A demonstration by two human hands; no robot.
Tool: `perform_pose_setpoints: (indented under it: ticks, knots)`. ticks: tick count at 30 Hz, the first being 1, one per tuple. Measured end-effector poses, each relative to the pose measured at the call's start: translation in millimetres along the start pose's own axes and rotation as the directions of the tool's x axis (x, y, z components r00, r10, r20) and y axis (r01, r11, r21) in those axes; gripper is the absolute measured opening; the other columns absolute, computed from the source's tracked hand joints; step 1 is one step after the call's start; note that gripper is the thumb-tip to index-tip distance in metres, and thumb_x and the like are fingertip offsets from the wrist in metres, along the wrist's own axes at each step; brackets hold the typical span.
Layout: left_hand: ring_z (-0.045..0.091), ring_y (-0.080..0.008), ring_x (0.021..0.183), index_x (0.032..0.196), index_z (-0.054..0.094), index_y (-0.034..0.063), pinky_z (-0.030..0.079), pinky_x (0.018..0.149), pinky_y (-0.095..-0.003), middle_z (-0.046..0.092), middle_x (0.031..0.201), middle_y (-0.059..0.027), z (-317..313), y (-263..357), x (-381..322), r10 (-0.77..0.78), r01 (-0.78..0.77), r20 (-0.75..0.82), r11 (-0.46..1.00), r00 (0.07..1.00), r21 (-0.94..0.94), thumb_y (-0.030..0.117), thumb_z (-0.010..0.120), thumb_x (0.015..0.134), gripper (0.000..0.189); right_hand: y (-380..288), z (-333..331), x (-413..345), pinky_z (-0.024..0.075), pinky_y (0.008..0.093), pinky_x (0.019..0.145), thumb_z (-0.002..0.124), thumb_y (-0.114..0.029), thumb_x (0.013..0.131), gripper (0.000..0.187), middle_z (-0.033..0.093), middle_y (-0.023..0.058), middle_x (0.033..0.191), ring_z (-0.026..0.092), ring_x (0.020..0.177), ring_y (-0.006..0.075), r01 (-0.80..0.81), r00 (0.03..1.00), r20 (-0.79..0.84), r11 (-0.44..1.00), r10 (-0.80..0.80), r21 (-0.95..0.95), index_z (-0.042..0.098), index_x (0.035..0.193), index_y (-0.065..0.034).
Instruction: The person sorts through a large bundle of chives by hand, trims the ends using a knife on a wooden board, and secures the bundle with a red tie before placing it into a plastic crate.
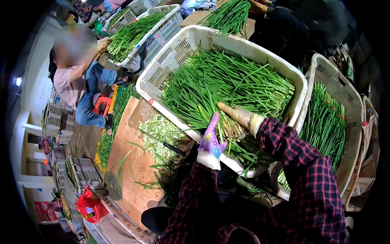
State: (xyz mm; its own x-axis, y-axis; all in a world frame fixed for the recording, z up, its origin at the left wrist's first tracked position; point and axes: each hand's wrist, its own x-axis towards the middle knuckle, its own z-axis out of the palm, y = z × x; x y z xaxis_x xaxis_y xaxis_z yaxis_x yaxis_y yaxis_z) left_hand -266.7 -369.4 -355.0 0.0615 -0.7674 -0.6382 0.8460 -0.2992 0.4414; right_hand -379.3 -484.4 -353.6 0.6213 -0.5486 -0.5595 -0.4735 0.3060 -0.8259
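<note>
A large white plastic crate before me holds long green stalks with leaves, likely garlic chives. My right hand, in a tan glove, lies over the pale stem ends of a bunch at the crate's near side. My left hand, in a purple flowered glove, is at the same bunch, its thumb and fingers spread beside the stems. Whether either hand grips them is not clear. Left of the crate, a knife with a dark handle lies on cut stem ends on a wooden board.
At right stands another crate of tied green bundles. A seated person at upper left handles greens by a crate. Another person's hand touches leaves at the top. A red bucket stands at lower left.
</note>
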Motion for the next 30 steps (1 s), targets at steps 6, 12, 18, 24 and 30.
perform_pose_setpoints:
  ticks: [6, 12, 18, 24, 30]
  knots:
    - [0.06, -0.0208, 0.1, 0.125, 0.052, 0.0058, 0.051, 0.085, -0.0346, 0.06, 0.112, -0.01, -25.2, -10.2, 15.0, 0.02, 0.007, 0.135, 0.98, 0.991, -0.198, 0.037, 0.056, 0.092, 0.046, -1.7, 31.1, -11.3, 0.0462, 0.0407, 0.087, 0.042, -0.067, 0.087, 0.087, 0.062, 0.0321, 0.097, 0.061, 0.099, 0.0425, 0.128, 0.939, -0.259, 0.931, -0.224, -0.341, 0.047, 0.117, 0.0147]
    - [0.058, -0.0258, 0.108, 0.124, 0.053, 0.0072, 0.047, 0.093, -0.0414, 0.06, 0.117, -0.0118, -37.0, -18.8, 15.5, 0.173, -0.143, 0.143, 0.969, 0.974, -0.199, 0.036, 0.055, 0.087, 0.048, -31.0, 18.4, -3.5, 0.0346, 0.0336, 0.105, 0.039, -0.061, 0.092, 0.086, 0.046, 0.028, 0.133, 0.043, 0.127, 0.0337, 0.276, 0.96, 0.05, 0.911, -0.274, -0.306, 0.032, 0.136, 0.013]
    - [0.059, -0.0266, 0.107, 0.122, 0.057, 0.0135, 0.046, 0.093, -0.0455, 0.06, 0.119, -0.0089, -12.0, -10.3, 9.2, 0.33, -0.271, 0.088, 0.877, 0.94, -0.397, 0.04, 0.056, 0.086, 0.045, -18.2, 7.2, -72.9, 0.0418, 0.0334, 0.094, 0.037, -0.053, 0.098, 0.067, 0.039, 0.0133, 0.141, 0.044, 0.119, 0.018, 0.043, 0.998, 0.004, 0.818, -0.055, 0.573, 0.033, 0.141, -0.0013]
    - [0.059, -0.0239, 0.103, 0.115, 0.059, 0.0194, 0.05, 0.084, -0.0471, 0.062, 0.114, -0.0022, -9.8, -5.9, 8.4, 0.287, -0.223, 0.087, 0.874, 0.954, -0.432, 0.047, 0.056, 0.085, 0.041, 19.3, 11.0, -146.5, 0.0436, 0.027, 0.055, 0.056, -0.03, 0.095, 0.028, 0.059, 0.0003, 0.078, 0.053, 0.065, 0.0121, 0.125, 0.99, -0.077, 0.982, -0.115, 0.143, 0.063, 0.102, -0.0038]
    - [0.059, -0.0225, 0.101, 0.12, 0.058, 0.0178, 0.05, 0.082, -0.0522, 0.061, 0.115, -0.0015, -30.5, -7.5, 17.6, 0.362, -0.382, -0.135, 0.808, 0.922, -0.448, 0.045, 0.058, 0.084, 0.044, -2.4, 4.2, -235.5, 0.0461, 0.0292, 0.057, 0.06, -0.022, 0.092, 0.021, 0.059, 0.008, 0.068, 0.055, 0.059, 0.0173, 0.289, 0.957, 0.064, 0.928, -0.282, -0.237, 0.066, 0.097, -0.0031]
